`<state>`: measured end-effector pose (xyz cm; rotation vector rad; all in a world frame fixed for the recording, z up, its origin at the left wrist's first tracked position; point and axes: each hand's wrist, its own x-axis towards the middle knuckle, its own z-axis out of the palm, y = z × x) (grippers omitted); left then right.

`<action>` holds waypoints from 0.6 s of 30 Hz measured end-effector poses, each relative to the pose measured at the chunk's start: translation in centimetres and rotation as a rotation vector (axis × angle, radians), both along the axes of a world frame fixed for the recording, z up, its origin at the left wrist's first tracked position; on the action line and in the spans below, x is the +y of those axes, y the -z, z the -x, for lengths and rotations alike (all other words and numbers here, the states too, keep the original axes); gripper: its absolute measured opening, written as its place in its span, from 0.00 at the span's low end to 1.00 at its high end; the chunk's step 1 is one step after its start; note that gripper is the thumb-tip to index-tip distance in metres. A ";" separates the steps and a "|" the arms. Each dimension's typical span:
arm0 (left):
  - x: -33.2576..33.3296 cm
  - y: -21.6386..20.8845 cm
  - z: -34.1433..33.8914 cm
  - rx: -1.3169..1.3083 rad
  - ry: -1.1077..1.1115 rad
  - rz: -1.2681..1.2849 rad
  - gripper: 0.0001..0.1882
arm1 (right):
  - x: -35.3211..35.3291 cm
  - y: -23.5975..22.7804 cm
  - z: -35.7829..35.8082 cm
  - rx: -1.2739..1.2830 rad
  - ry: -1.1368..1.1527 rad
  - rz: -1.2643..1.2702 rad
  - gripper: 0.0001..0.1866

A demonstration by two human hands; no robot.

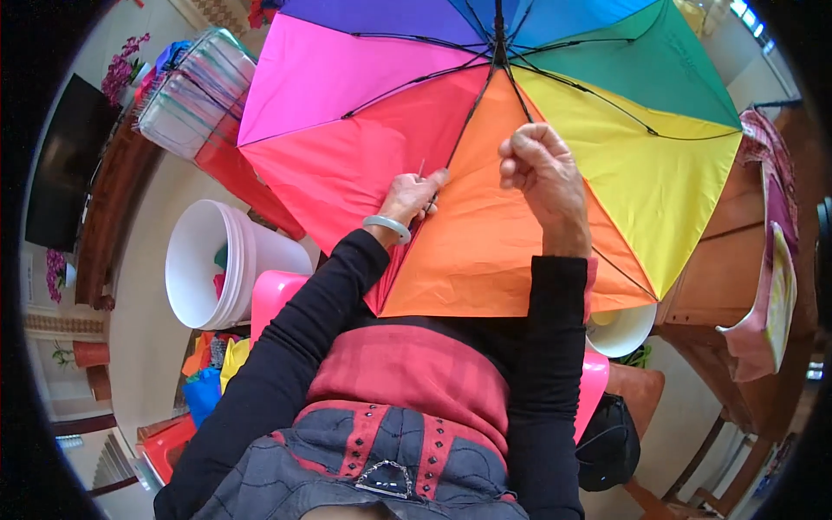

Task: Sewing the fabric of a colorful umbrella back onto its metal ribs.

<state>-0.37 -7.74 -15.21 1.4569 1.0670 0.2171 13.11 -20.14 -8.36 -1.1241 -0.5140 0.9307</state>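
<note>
An open umbrella with panels in rainbow colours spreads in front of me, its inner side and black ribs facing up. At the seam between the red and orange panels, my left hand is closed on the umbrella's rib and cloth. A thin, needle-like sliver sticks up by its fingers; I cannot tell exactly what it is. My right hand is raised above the orange panel, its thumb and fingers pinched together. Whatever it may hold is too small to make out. A pale bangle circles my left wrist.
White buckets stand at the left, with cloth scraps near them. Another white tub shows past the umbrella's right edge. A wooden bench draped with cloth is at the right; a black bag sits by my right arm.
</note>
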 end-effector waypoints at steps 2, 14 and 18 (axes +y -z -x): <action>0.2 0.1 0.5 0.067 0.063 -0.096 0.13 | 0.0 -0.1 0.4 -0.054 -0.099 0.063 0.03; 0.5 0.9 0.9 -0.117 -0.024 0.126 0.12 | 4.2 9.9 4.0 -1.360 0.153 0.727 0.06; 0.6 1.2 1.0 -0.125 -0.042 0.134 0.12 | 4.0 9.8 4.3 -1.318 0.084 0.723 0.08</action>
